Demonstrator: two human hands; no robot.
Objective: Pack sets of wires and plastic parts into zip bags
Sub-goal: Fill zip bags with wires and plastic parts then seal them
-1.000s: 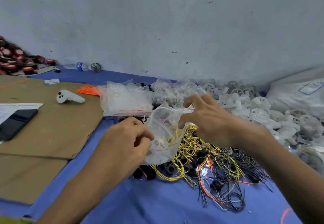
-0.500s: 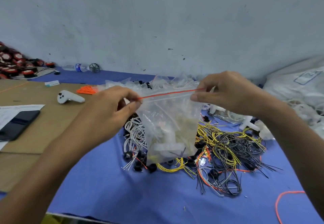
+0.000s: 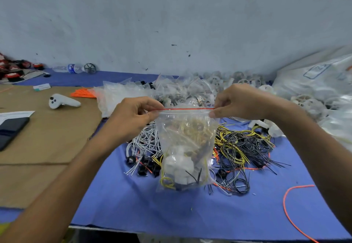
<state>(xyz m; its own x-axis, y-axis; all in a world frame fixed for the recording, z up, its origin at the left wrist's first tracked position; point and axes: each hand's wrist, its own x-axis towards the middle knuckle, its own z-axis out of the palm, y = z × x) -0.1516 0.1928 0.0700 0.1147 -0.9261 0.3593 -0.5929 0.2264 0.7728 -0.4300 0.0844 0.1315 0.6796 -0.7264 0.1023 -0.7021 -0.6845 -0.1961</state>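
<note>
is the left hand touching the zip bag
Touching. The head view shows the left hand pinching the zip bag at the left end of its red seal, with no gap between fingers and plastic.

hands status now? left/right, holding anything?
Left hand: pinching the left end of the zip bag at its red seal.
Right hand: pinching the right end of the same seal.
</note>
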